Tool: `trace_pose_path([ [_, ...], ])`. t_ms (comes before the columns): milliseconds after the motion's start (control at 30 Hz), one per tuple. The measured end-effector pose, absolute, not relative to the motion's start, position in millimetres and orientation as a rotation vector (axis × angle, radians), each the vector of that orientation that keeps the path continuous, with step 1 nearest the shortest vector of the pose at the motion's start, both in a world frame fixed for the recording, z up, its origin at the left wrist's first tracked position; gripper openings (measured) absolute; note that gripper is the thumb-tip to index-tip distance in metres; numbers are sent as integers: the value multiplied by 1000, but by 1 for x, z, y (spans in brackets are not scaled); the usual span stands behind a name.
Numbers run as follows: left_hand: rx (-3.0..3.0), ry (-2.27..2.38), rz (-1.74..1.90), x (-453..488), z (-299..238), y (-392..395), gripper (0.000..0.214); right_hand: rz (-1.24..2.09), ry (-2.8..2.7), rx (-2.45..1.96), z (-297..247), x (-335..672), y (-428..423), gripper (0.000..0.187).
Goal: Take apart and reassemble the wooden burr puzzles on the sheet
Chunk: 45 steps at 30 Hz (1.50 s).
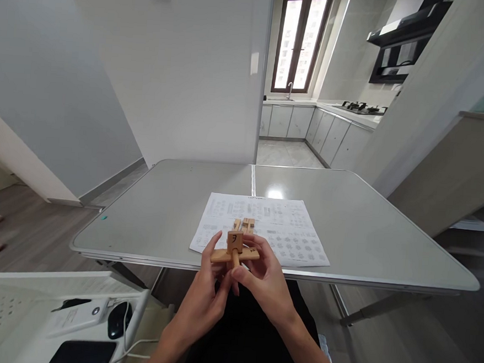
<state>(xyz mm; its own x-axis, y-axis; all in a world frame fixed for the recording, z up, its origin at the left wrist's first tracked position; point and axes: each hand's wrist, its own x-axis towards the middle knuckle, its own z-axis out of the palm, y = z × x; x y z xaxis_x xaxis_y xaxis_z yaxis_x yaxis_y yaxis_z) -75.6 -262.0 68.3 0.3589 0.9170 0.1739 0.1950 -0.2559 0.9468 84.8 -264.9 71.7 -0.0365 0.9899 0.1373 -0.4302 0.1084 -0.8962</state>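
Both hands hold a small wooden puzzle (235, 249) of crossed light-brown bars just over the near edge of the grey table (161, 209). A black mark shows on its front block. My left hand (208, 290) grips the puzzle from the left and below, fingers curled round a bar. From the right, my right hand (265, 280) pinches its other side. Two more wooden pieces (244, 224) lie on a printed sheet of paper (280, 228) just beyond the hands.
A white perforated surface (18, 304) at the lower left carries a white device (79, 316), a black mouse (117, 319), a dark phone (83, 354) and a white cable. Beyond the table a doorway opens into a kitchen with counters (338, 113).
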Motion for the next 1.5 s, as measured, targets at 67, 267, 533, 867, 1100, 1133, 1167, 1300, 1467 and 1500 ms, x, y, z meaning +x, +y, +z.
trace_pose_path([
  [67,1667,998,982,-72,66,-264,77,1291,-976,-776,72,86,-266,54],
  [267,1607,1009,1023,-64,56,-264,80,1272,-992,-795,71,91,-264,50],
  [533,1715,1153,938,-75,42,-249,72,937,-953,-1045,48,145,-219,57],
  [867,1899,1272,745,-90,35,-242,40,467,-929,-1732,-1,251,-149,79],
  [1100,1931,1255,727,-90,33,-240,36,466,-869,-1844,-18,275,-132,79],
  [1133,1925,1258,732,-90,32,-239,36,467,-873,-1853,-19,276,-131,79],
  [1167,1917,1262,734,-90,32,-239,36,469,-879,-1861,-20,277,-129,79],
  [1300,1902,1265,751,-90,31,-238,34,456,-908,-1884,-21,277,-124,81],
  [1467,1913,1277,802,-89,32,-235,32,317,-983,-1842,-18,270,-130,84],
  [1500,1919,1283,815,-88,32,-234,32,260,-1003,-1820,-17,265,-135,84],
])
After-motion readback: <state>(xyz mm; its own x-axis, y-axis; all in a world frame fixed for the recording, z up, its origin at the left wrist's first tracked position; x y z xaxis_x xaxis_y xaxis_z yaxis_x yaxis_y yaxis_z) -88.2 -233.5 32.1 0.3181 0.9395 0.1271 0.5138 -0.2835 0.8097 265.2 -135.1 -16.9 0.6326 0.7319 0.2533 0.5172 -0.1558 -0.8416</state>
